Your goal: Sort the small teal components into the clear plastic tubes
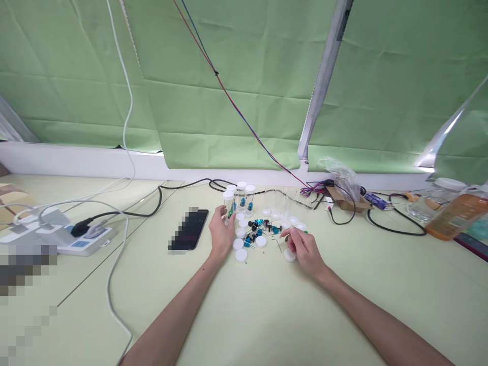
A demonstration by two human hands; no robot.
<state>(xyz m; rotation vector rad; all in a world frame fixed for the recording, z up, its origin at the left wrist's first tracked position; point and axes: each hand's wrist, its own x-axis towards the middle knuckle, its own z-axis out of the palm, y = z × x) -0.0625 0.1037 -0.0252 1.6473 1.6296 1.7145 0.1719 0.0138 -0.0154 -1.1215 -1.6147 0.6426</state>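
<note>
My left hand (221, 230) is curled around a small clear vial (230, 207) with a white cap, held at the left of a cluster of parts. Two more capped vials (246, 197) with blue parts inside stand just behind it. My right hand (303, 248) is pinched on a small green component (305, 232) at the right of the cluster. Between my hands lies a heap of small blue and black electronic components (259, 227) and several loose white caps (241, 255). Empty clear vials (280, 201) stand behind the heap.
A dark phone (192, 229) lies left of my left hand. A white power strip (72, 238) with plugs and cables sits at the far left. A cardboard box (345, 201), tangled wires, a jar (432, 201) and an orange bottle (453, 216) stand at the right. Green blinds hang behind.
</note>
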